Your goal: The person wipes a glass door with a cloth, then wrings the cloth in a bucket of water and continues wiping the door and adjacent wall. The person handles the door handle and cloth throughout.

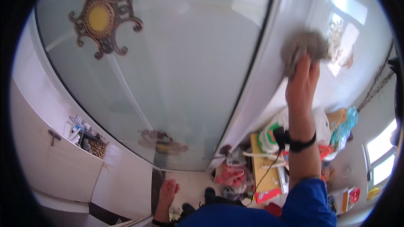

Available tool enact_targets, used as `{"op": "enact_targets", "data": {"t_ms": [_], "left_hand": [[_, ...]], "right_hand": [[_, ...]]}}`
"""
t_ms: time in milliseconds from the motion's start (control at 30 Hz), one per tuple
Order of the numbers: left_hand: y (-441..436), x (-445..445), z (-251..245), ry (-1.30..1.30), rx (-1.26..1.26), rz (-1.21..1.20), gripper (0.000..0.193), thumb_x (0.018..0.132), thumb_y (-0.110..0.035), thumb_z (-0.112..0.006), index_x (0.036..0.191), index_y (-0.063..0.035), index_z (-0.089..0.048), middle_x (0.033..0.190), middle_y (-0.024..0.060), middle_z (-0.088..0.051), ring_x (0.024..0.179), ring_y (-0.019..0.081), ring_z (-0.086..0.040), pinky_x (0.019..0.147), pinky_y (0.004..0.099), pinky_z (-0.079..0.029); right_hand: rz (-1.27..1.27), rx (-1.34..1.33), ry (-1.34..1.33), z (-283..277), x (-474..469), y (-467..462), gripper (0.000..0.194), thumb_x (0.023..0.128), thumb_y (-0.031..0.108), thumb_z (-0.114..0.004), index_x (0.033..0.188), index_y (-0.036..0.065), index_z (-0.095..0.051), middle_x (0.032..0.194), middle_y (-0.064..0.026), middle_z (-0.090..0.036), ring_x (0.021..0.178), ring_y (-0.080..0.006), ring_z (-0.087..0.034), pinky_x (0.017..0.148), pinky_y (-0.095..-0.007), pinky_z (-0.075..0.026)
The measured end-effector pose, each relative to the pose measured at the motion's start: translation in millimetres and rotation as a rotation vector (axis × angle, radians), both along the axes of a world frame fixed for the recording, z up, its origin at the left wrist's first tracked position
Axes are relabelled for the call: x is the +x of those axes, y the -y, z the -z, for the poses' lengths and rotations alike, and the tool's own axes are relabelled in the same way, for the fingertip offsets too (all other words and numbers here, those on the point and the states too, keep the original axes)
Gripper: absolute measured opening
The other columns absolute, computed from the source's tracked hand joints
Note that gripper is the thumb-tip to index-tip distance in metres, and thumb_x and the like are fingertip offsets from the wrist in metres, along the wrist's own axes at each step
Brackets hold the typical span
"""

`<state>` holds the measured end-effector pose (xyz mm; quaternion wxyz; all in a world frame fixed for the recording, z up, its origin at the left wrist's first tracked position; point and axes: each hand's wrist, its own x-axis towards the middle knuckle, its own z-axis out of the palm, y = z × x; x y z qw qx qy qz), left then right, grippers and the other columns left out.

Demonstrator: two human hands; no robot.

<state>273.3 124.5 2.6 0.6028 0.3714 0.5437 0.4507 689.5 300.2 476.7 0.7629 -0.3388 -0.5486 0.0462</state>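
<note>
My right hand (304,72) grips a grey-brown cloth (303,49), which is blurred against the glossy white surface beside the door frame. A black strap with a cable is around that wrist. Down near the lower edge of the view, my left hand (169,189) hangs with its fingers curled and no object visible in it. In front of me a large frosted glass door panel (189,69) fills the middle, with a copper-coloured scroll ornament (104,19) holding a yellow centre at the upper left. A second similar ornament (162,142) shows lower on the glass.
A yellow wooden table (268,179) with plastic bags (271,135) stands at the lower right. Another bag with red contents (233,175) lies by its side. At the left, a pale cabinet (60,164) adjoins an opening with nuts or similar round items (97,148). Windows (382,154) are at the far right.
</note>
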Motion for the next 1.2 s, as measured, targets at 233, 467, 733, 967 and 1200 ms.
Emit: {"op": "enact_targets", "data": {"t_ms": [233, 467, 733, 967, 1200], "left_hand": [[-1, -37, -11, -0.035, -0.012, 0.035, 0.025, 0.114, -0.023, -0.059, 0.128, -0.0034, -0.059, 0.104, 0.0102, -0.073, 0.086, 0.014, -0.068, 0.077, 0.0291, -0.057], [33, -55, -26, -0.137, -0.176, 0.088, 0.024, 0.113, -0.018, -0.056, 0.132, -0.0035, -0.06, 0.109, 0.0109, -0.073, 0.092, 0.0153, -0.07, 0.082, 0.0295, -0.059], [47, -78, -26, -0.153, -0.174, 0.063, 0.025, 0.113, -0.017, -0.056, 0.133, -0.0023, -0.058, 0.109, 0.0107, -0.073, 0.095, 0.0158, -0.071, 0.086, 0.0304, -0.059], [66, -94, -11, -0.133, -0.224, -0.036, 0.023, 0.112, -0.015, -0.057, 0.132, -0.0043, -0.059, 0.108, 0.0107, -0.075, 0.094, 0.0164, -0.073, 0.085, 0.0304, -0.059], [79, -102, -5, -0.092, -0.241, -0.078, 0.025, 0.113, -0.021, -0.058, 0.132, -0.0044, -0.06, 0.109, 0.0099, -0.074, 0.094, 0.0165, -0.072, 0.086, 0.0312, -0.06]], "right_hand": [[0.122, 0.073, 0.22, 23, -15, -15, 0.033, 0.108, 0.023, -0.066, 0.129, -0.002, -0.061, 0.109, -0.01, -0.073, 0.101, -0.017, -0.065, 0.093, -0.0342, -0.054], [0.263, -0.339, 0.326, 241, -39, 0, 0.028, 0.095, -0.001, -0.061, 0.122, 0.002, -0.066, 0.119, -0.0152, -0.067, 0.114, -0.0322, -0.066, 0.106, -0.0409, -0.051], [0.334, -0.641, 0.275, 365, -46, -16, 0.029, 0.097, 0.007, -0.066, 0.126, 0.003, -0.067, 0.128, -0.0205, -0.068, 0.122, -0.0413, -0.064, 0.11, -0.0449, -0.048], [0.417, -0.543, 0.263, 310, -57, 15, 0.027, 0.102, 0.009, -0.063, 0.128, 0.001, -0.067, 0.129, -0.0152, -0.071, 0.117, -0.0278, -0.067, 0.106, -0.0404, -0.051], [-0.111, -0.557, 0.197, 319, -149, 47, 0.036, 0.097, -0.004, -0.061, 0.133, 0.003, -0.064, 0.124, -0.0086, -0.071, 0.115, -0.0184, -0.066, 0.104, -0.0337, -0.051]]}}
